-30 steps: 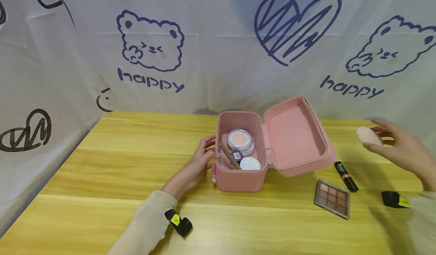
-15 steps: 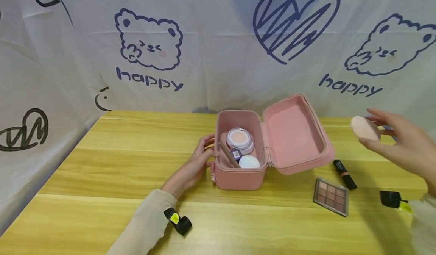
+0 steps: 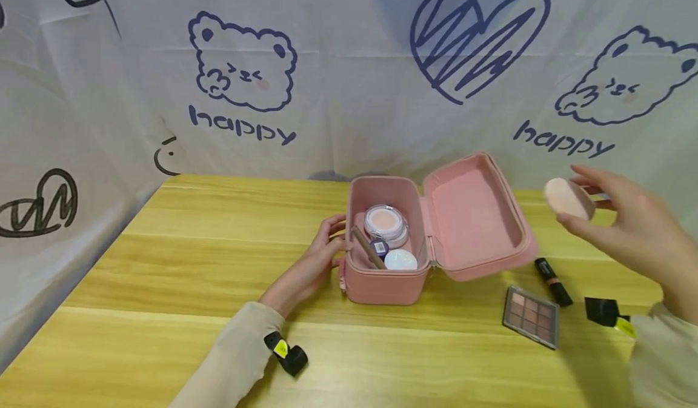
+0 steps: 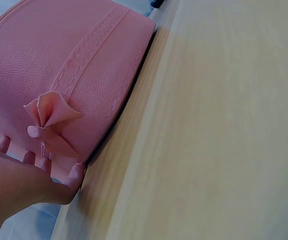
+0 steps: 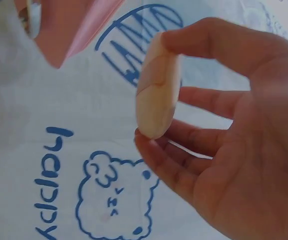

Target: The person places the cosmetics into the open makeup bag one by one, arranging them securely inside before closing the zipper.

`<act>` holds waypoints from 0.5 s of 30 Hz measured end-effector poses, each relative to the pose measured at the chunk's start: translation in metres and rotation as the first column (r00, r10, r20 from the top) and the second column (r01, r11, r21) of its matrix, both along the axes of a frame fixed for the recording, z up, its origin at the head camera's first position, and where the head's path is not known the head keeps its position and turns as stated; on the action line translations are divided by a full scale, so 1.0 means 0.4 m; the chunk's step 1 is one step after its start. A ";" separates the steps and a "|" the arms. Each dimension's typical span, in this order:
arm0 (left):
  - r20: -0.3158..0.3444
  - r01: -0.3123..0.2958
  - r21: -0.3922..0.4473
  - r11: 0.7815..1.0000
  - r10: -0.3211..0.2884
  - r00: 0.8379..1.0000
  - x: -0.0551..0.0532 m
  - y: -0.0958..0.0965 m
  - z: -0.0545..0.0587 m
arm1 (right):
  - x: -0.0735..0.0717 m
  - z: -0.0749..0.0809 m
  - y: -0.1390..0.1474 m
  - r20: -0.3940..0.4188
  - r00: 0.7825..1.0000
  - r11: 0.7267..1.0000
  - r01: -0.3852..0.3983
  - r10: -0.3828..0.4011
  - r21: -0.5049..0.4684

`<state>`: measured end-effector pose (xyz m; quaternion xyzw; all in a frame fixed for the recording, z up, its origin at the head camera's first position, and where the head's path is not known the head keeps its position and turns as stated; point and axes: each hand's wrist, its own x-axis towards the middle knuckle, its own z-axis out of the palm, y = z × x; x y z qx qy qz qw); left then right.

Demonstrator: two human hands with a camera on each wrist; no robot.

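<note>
A pink makeup case [image 3: 384,288] stands on the table with its lid [image 3: 473,219] swung out to the right. My left hand [image 3: 313,261] rests against its left side; in the left wrist view the fingertips touch the wall by a pink bow [image 4: 54,120]. Inside lie a round cushion compact [image 3: 383,221], a brown stick [image 3: 368,247], a small dark-blue-rimmed item [image 3: 378,248] and a white round compact [image 3: 400,260]. Right of the lid, my right hand [image 3: 627,214] holds a pale powder puff [image 3: 567,199] above the table, between thumb and fingers.
An eyeshadow palette [image 3: 531,317] lies on the wooden table [image 3: 218,262], right of the case. Beside it is a black lipstick-like tube [image 3: 553,282]. A white printed cloth [image 3: 349,93] hangs along the table's back and left edges.
My right hand has moved left and slightly up with the powder puff, closer to the lid. The left hand and the case stay in place.
</note>
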<state>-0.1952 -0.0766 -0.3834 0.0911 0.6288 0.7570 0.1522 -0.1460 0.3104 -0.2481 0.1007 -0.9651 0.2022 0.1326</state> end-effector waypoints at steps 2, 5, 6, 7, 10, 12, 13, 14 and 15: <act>0.003 0.004 -0.002 1.000 -0.004 1.000 -0.001 0.000 0.000 | 0.006 0.004 -0.005 -0.009 1.000 1.000 -0.004 0.004 0.012; 0.003 0.007 -0.007 1.000 -0.007 1.000 -0.002 0.000 -0.002 | 0.013 0.007 -0.012 -0.028 1.000 1.000 -0.010 0.011 0.023; 0.004 0.007 -0.008 1.000 -0.007 1.000 -0.002 0.000 -0.002 | 0.015 0.008 -0.014 -0.029 1.000 1.000 -0.010 0.011 0.024; 0.004 0.006 -0.010 1.000 -0.006 1.000 -0.002 0.000 -0.002 | 0.018 0.009 -0.017 -0.031 0.999 1.000 -0.012 0.013 0.024; 0.001 0.001 -0.010 1.000 -0.001 1.000 -0.002 0.000 -0.003 | 0.022 0.010 -0.027 -0.052 0.998 0.999 -0.045 0.046 0.028; 0.000 -0.002 -0.006 1.000 0.002 1.000 -0.001 0.000 -0.003 | 0.023 0.010 -0.036 -0.081 0.993 0.996 -0.086 0.089 0.039; -0.002 -0.003 -0.005 1.000 0.003 1.000 -0.002 0.001 -0.004 | 0.023 0.011 -0.040 -0.098 0.989 0.993 -0.106 0.111 0.049; -0.003 -0.003 -0.004 1.000 0.003 1.000 -0.002 0.001 -0.004 | 0.022 0.011 -0.045 -0.112 0.984 0.990 -0.130 0.135 0.055; -0.003 -0.003 -0.004 1.000 0.003 1.000 -0.002 0.002 -0.005 | 0.021 0.011 -0.050 -0.124 0.980 0.987 -0.148 0.154 0.057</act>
